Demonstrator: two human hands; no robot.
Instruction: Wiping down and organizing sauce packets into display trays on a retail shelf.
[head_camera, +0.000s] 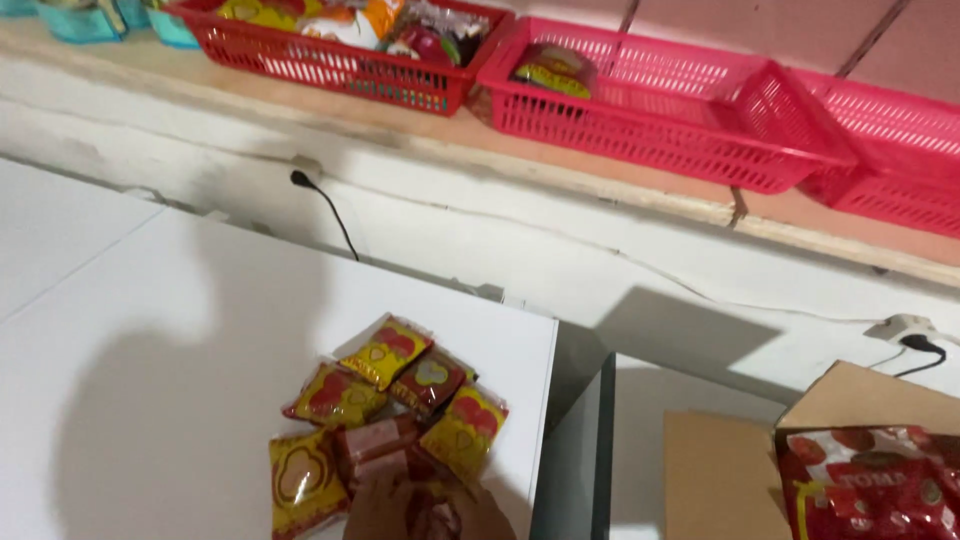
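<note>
A cluster of small snack packets (385, 420), yellow and red with heart shapes, lies near the right edge of a white table top (150, 380). The packets overlap one another; one yellow packet (303, 483) sits at the lower left of the cluster. At the bottom edge of the view, a hand (430, 510) rests against the nearest packets; only its upper part shows, so which hand it is, and whether its fingers are apart or closed on a packet, cannot be told.

To the right, across a narrow gap, an open cardboard box (740, 470) holds a large red bag (870, 480). Behind the table runs a white wall with a black plug and cord (320, 205). Above it, a ledge carries a red basket (340, 50) filled with mixed packets, a pink basket (680, 110) holding a single packet (553, 70), and a second pink basket (900, 150) just beside it.
</note>
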